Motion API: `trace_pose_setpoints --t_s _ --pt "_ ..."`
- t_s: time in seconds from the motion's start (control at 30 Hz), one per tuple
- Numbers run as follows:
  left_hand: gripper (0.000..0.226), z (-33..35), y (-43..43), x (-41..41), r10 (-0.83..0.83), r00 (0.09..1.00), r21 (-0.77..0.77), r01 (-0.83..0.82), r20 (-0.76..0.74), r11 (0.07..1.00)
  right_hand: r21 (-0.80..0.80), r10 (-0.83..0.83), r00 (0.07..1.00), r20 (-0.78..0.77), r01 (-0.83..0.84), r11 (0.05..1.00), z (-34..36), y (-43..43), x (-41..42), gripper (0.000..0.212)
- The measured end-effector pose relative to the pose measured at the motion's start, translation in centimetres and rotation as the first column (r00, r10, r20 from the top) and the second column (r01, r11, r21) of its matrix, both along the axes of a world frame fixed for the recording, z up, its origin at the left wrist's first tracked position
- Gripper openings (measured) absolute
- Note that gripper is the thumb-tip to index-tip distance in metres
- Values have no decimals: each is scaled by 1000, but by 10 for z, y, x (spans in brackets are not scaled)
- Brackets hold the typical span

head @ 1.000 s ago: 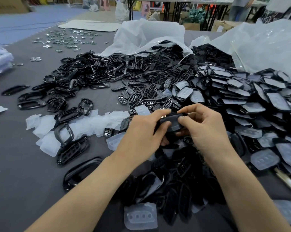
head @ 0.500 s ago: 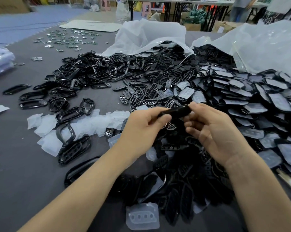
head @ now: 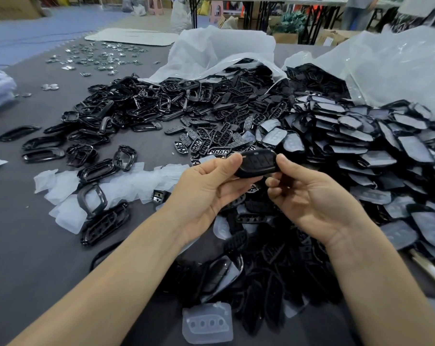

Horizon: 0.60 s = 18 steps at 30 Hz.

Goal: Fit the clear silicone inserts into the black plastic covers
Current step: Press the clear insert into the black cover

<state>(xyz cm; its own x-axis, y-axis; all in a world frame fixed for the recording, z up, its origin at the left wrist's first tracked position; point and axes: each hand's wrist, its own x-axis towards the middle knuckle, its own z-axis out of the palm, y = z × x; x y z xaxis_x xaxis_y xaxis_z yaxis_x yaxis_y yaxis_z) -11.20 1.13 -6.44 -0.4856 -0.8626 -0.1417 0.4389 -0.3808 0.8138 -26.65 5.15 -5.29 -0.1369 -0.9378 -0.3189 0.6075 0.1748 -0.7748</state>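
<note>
Head: black cover (head: 257, 163) pinched between both hands' grip

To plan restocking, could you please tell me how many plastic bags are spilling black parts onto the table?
2: a white bag at back centre and a clear bag at back right; others may be hidden.
</note>
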Motion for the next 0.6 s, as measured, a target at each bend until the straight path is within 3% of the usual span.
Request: trace_pose_setpoints --t_s 0.47,0.6 --pt "7 -2 -1 0 0 994 10 1 -107 1000 3 51 990 132 -51 999 3 2 3 22" --pt "22 -1 0 0 -56 994 -25 54 -90 998 -10 41 977 208 -39 999 6 3 5 16"
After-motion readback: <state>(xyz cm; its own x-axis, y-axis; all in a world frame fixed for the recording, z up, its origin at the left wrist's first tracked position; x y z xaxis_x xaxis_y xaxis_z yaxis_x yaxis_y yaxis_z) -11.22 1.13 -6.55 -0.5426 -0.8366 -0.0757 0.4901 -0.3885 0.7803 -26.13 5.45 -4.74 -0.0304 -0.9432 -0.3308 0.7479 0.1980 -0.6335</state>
